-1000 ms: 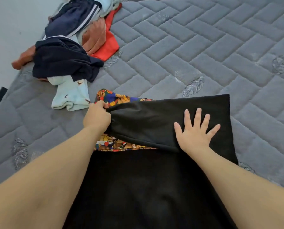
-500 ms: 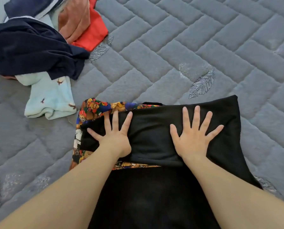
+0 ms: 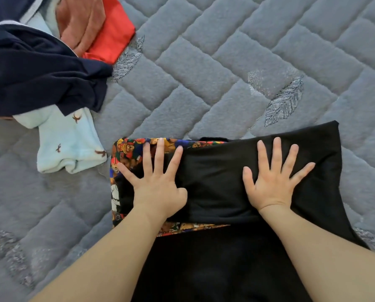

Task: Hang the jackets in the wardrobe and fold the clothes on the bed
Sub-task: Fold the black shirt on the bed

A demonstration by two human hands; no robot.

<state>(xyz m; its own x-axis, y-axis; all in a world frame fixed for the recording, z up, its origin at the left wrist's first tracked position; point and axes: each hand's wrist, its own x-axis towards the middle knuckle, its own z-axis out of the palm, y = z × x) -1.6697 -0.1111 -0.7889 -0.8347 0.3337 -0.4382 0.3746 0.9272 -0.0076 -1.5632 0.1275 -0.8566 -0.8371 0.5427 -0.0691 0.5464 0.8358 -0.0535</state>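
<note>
Both hands lay flat with fingers spread, gripping nothing. The left hand (image 3: 158, 184) pressed on the left end of the folded flap of the black garment (image 3: 230, 182), its fingertips reaching onto the colourful printed cloth (image 3: 127, 151) that showed along the flap's far and left edges. The right hand (image 3: 273, 182) pressed on the right half of the same flap, palm down, fingers fanned.

A second before, the left hand had been closed round the left edge of that flap, pulling it over, while the right hand already held the cloth down. Half a second later the left hand had let go and opened flat, and by this moment it sat in nearly the same place, so the fold had been laid and was being smoothed. The view had also drawn closer to the work.

The black garment lay on the grey quilted bed (image 3: 226, 62), directly in front of the person, its lower part running out of view between the forearms. A strip of printed cloth also showed just below the flap.

To my eye, this one fold was done and the garment needed at least one more fold to become a compact bundle. Well apart to the upper left sat the unfolded pile: a navy garment (image 3: 40, 75), a pale blue piece (image 3: 66, 144) with small brown motifs, a rust-coloured piece (image 3: 82, 20) and a red one (image 3: 110, 40). No wardrobe or jackets were visible.
</note>
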